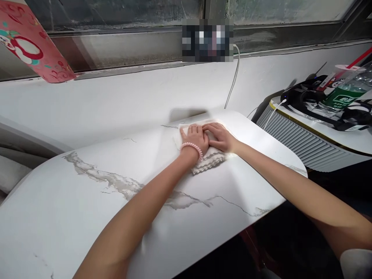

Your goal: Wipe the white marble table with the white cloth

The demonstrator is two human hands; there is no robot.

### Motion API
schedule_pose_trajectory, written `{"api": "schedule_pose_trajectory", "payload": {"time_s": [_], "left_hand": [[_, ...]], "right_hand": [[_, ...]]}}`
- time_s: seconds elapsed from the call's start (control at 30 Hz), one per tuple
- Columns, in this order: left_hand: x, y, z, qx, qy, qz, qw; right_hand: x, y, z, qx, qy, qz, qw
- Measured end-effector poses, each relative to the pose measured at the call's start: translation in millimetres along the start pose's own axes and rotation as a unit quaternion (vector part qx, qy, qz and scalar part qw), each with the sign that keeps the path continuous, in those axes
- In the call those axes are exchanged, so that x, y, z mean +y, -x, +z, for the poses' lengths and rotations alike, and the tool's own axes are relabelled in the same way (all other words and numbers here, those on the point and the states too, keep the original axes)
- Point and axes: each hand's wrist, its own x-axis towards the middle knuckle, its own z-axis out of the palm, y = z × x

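A white cloth (207, 164) with a wavy lower edge lies on the white, marble-patterned table (116, 217), near the wall side. My left hand (195, 137), with a pink coiled band at the wrist, presses flat on the cloth with its fingers spread. My right hand (219, 136) rests on the cloth from the right, fingers bent and thumb apart from them. Its fingertips meet the side of my left hand. Part of the cloth is hidden beneath both hands.
Behind the table stands a white wall (130, 97) under a window ledge. A pink patterned panel (37, 42) hangs at the upper left. A white cable (235, 77) runs down the wall. At right, a ribbed cabinet (293, 135) bears a green-labelled bottle (343, 97), a cup (334, 79) and black straps.
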Motion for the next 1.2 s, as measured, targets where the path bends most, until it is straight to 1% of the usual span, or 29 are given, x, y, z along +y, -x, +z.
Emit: {"api": "schedule_pose_trajectory", "payload": {"time_s": [0.13,0.27,0.4,0.63,0.77,0.9,1.07,1.2], "left_hand": [[-18.0,-25.9,-0.9,-0.003,0.003,0.017,1.000],[-28.4,-45.2,0.4,-0.005,-0.002,0.021,1.000],[-37.2,-58.0,2.2,0.000,0.000,0.014,1.000],[-53.8,-72.1,-0.4,0.003,0.000,-0.001,1.000],[-60.1,-77.9,-0.6,0.011,-0.004,-0.008,1.000],[-62.4,-78.9,0.7,0.017,-0.002,-0.005,1.000],[-61.0,-73.3,1.5,0.028,-0.003,-0.004,1.000],[-61.9,-65.2,1.2,0.037,-0.009,-0.011,0.999]], "right_hand": [[12.3,-21.3,9.4,-0.021,0.039,0.023,0.999],[20.1,-34.7,12.4,-0.022,0.052,0.038,0.998],[25.2,-47.4,15.4,-0.023,0.050,0.044,0.998],[31.4,-70.5,26.5,-0.011,0.058,0.051,0.997],[34.7,-81.5,31.2,-0.010,0.060,0.058,0.996],[35.8,-85.0,33.3,-0.004,0.064,0.057,0.996],[33.3,-82.0,33.8,-0.005,0.070,0.059,0.996],[26.1,-80.0,35.2,-0.009,0.072,0.063,0.995]]}}
